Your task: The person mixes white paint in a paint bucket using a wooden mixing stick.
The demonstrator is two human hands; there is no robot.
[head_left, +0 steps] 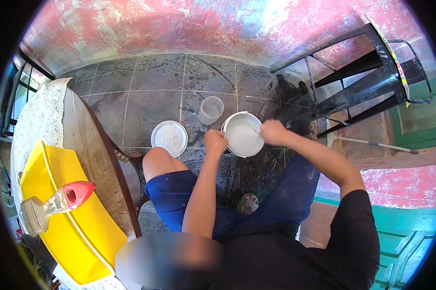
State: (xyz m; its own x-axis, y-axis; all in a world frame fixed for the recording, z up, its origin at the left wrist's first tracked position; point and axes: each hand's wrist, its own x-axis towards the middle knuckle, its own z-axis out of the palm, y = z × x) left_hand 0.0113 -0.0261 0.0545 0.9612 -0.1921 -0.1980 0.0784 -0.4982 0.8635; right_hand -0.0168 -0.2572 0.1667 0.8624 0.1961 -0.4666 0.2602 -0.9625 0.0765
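Observation:
Between my knees on the floor stands a white bucket [244,136] with white, paint-like liquid in it. My left hand [215,141] is closed at the bucket's left rim and holds it there. Over the right rim, my right hand [274,132] is closed in a fist, slightly blurred. A thin thing seems to reach from that fist into the liquid, but I cannot make out what it is. A clear plastic container [211,110] stands just behind the bucket. To the left, a round white lid [169,138] lies flat on the tiles, smeared with white.
At left, a table [90,140] with a lace cloth carries a yellow tray [85,212], with a wide red-handled paintbrush [58,203] across it. A black metal stand [368,87] is at the right. A long pole [377,144] lies near it. Behind is a painted wall [179,29].

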